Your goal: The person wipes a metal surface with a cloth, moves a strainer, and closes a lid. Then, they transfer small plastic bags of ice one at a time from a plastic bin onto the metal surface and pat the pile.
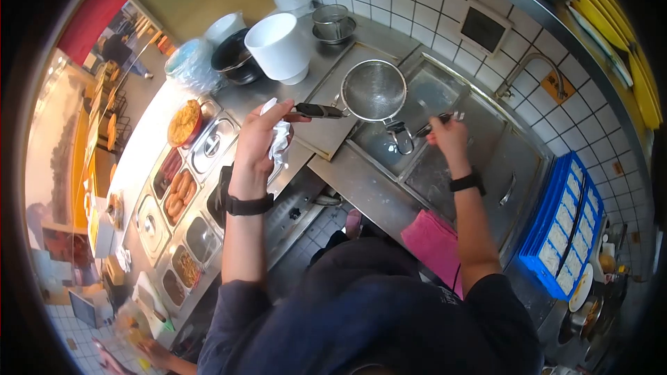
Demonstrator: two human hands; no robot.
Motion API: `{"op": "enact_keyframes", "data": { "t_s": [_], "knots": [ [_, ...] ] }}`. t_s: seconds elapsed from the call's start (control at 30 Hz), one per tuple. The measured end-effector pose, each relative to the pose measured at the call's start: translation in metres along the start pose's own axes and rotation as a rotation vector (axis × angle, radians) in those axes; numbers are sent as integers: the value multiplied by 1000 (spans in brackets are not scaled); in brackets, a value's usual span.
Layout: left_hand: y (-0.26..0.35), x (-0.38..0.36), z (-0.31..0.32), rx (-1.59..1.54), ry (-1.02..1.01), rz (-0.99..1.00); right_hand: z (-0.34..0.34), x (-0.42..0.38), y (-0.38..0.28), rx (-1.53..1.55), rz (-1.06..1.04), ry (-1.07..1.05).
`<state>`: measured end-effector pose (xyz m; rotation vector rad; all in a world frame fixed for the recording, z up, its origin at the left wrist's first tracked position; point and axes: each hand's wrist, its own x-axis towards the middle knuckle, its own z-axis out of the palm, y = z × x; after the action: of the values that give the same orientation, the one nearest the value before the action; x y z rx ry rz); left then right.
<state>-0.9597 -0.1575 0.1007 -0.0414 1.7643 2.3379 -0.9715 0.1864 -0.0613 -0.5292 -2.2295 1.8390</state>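
My left hand (262, 132) is closed around a crumpled white tissue (279, 140) and the black handle of a round mesh strainer (374, 90). The strainer hangs over the edge of a metal basin filled with water (389, 142). My right hand (448, 140) grips a dark-handled utensil (425, 129) just right of the strainer, above the basins; its far end is hard to make out. A metal hook or clip (400, 137) shows at the strainer's rim.
Left stand a white bucket (278, 47), a black bowl (235, 57) and food trays (182, 194). A pink cloth (432, 243) lies at the front edge. Blue crates (566, 226) stand right, below a faucet (535, 62). Another person's hands (149, 354) show lower left.
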Motion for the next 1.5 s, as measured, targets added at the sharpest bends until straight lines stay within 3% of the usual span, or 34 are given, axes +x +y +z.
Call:
{"op": "enact_keyframes", "data": {
  "t_s": [0.17,0.37,0.63,0.73,0.77,0.87,1.07,1.23,1.4,1.5],
  "knots": [
    [0,-3,10,38,1,-33,-29,-21,-79,-25,-346,128],
    [-39,15,28,71,-18,-69,-69,-73,-147,-199,-526,187],
    [-49,25,46,156,-125,-130,-89,-90,-127,-243,-318,-108],
    [-53,33,47,146,-176,-149,-70,-78,-103,-452,-542,37],
    [-55,37,46,137,-191,-153,-68,-73,-96,-309,-398,40],
    [-63,49,42,-10,-172,-198,-59,-73,-83,116,-417,96],
    [-67,84,23,-174,-80,-157,-80,-96,-40,-25,-297,84],
    [-50,124,18,-201,4,129,-98,-132,-17,8,-164,206],
    [-31,189,10,-323,128,302,-115,-171,12,-177,-163,339],
    [-13,234,11,-346,214,383,-112,-197,21,-164,-59,394]
  ]
}}
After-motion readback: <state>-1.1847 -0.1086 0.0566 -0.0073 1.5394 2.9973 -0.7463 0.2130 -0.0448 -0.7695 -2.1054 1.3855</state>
